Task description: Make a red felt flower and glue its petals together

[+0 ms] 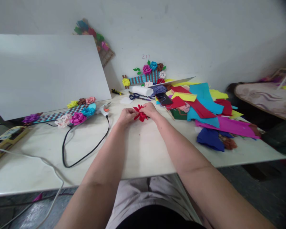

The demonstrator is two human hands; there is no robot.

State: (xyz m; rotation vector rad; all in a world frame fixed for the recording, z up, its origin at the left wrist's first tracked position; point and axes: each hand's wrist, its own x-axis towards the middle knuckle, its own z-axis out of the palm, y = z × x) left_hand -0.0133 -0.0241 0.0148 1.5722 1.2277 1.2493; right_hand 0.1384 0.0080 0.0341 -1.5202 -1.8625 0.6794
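My left hand point(126, 115) and my right hand point(149, 110) meet over the middle of the white table point(138, 152). Both pinch a small red folded paper flower point(140, 113) between their fingertips, the left hand on its left side, the right hand on its right. The flower's pointed petals stick out between the two hands, just above the table top. Both hands' fingers are curled closed on the paper.
A glue gun point(103, 110) with a black cord point(85, 152) lies left of my hands, beside a woven strip with paper flowers point(69, 114). Blue scissors point(135, 96), a white roll point(142, 91) and a phone point(164, 99) lie behind. Coloured paper sheets point(205, 111) pile up at right.
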